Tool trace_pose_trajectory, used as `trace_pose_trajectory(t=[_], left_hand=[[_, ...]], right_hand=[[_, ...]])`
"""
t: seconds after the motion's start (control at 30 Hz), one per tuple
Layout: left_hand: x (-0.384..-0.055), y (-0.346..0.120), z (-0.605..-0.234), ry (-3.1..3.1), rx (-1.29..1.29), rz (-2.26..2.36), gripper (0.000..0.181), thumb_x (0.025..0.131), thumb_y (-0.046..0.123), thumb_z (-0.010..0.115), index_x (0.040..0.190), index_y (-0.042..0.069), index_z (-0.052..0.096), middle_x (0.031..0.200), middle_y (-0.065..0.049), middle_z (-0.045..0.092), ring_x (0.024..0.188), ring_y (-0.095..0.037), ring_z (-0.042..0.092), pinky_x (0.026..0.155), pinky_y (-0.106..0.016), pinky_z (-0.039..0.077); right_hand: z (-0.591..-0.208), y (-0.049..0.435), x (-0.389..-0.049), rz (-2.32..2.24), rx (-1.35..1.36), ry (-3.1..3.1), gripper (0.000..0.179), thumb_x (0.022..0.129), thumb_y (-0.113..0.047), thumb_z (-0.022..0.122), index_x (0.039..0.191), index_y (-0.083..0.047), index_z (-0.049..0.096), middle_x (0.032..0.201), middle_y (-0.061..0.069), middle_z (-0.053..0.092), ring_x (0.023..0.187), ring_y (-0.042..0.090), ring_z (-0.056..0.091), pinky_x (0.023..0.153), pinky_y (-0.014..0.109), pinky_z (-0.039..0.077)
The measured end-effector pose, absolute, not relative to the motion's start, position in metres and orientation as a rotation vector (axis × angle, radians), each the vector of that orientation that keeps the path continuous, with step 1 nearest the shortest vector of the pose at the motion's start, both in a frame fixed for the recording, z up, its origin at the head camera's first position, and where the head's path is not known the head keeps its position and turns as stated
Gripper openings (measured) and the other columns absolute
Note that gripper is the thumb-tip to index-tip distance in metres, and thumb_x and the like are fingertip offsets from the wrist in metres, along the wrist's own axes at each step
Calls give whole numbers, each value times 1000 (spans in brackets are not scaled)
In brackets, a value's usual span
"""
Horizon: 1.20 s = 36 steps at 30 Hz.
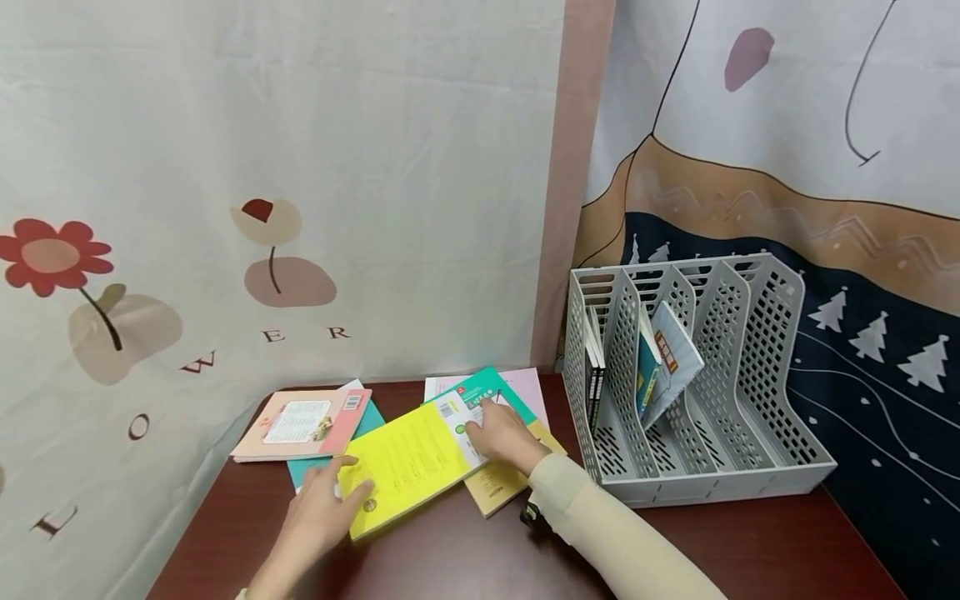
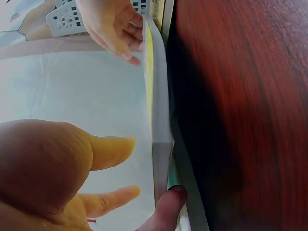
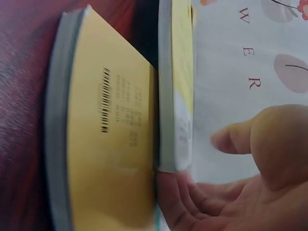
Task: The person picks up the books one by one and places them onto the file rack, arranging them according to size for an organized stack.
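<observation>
A thick yellow book (image 1: 408,462) lies slantwise on top of other books, its near left corner over the table. My left hand (image 1: 322,507) is at its left end; in the left wrist view the thumb and one finger stand off the cover, and another fingertip (image 2: 174,195) touches the book's edge. At the right end is my right hand (image 1: 504,433), its fingers touching the book's end and its thumb raised off the cover in the right wrist view. Beneath lie a tan book (image 3: 113,144) with a barcode, a green book (image 1: 483,385) and a pale pink one (image 1: 528,385).
Pink books (image 1: 300,423) lie at the left over a teal book (image 1: 306,468). A grey slotted file rack (image 1: 761,367) stands at the right of the dark red table (image 1: 450,558); several books (image 1: 671,367) stand in its left compartments. Printed cloth (image 1: 420,208) hangs behind.
</observation>
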State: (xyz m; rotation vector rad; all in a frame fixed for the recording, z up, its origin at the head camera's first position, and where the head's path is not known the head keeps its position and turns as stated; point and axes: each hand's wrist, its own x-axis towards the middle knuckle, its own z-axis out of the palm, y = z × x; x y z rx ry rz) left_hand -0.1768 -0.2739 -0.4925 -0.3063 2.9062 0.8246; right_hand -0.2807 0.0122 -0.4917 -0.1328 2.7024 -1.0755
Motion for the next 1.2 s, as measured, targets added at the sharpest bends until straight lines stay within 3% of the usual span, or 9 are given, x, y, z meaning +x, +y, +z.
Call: trace_pose_trajectory(t=[0.2,0.47,0.7,0.83,0.93,1.0,1.13,1.2], left_hand=[[-179,-261,-488,2943,-241,834,57,103,42,74,149,8,65,145,-30,62,93,-24,63,77,-41,54],[-182,-237,-476,2989,-157,901,52,103,37,76,147,10,68,141,-23,63,87,-20,61,72,-34,48],[-193,-211,-455,3044,-94,974,50,105,40,74,146,14,68,149,-20,63,86,-20,62,73,-34,48],[-200,-197,-446,3029,-59,1071,51,107,41,72,151,17,65,149,-15,62,87,-19,63,70,-32,50],[-207,-186,-439,2998,-42,1143,61,108,44,70,161,19,55,148,-14,60,89,-20,64,70,-31,52],[-213,-179,-434,2981,-47,1164,72,108,47,67,170,19,42,152,-14,57,96,-21,64,77,-33,53],[-224,-166,-424,2928,-79,1235,90,109,52,64,178,17,18,139,-15,65,98,-23,70,84,-38,57],[-229,-161,-420,2885,-82,1297,87,109,52,63,176,15,22,122,-13,72,91,-20,73,80,-37,58]], right_hand=[[-493,29,-278,-1223,-86,2599,52,108,-33,64,145,5,63,119,17,71,99,23,66,93,43,59],[-476,54,-268,-1515,-102,2439,43,109,-33,65,138,-5,50,100,15,68,76,19,69,66,29,55],[-457,75,-260,-1797,-166,2311,41,115,-23,57,152,-6,46,105,15,73,77,17,75,68,31,62],[-444,94,-252,-1915,-200,2286,35,116,-17,54,149,-11,45,108,16,73,79,19,76,70,33,63],[-435,107,-246,-1992,-218,2266,31,117,-14,52,146,-11,44,113,21,74,82,20,78,72,34,64],[-429,115,-241,-2045,-226,2239,33,117,-13,50,149,-11,41,118,24,74,84,20,79,72,34,65],[-424,125,-234,-2138,-205,2177,37,118,-14,47,153,-11,36,126,27,75,87,19,82,72,33,66],[-424,127,-232,-2165,-191,2160,38,119,-15,46,155,-12,34,127,28,74,88,19,82,72,33,66]])
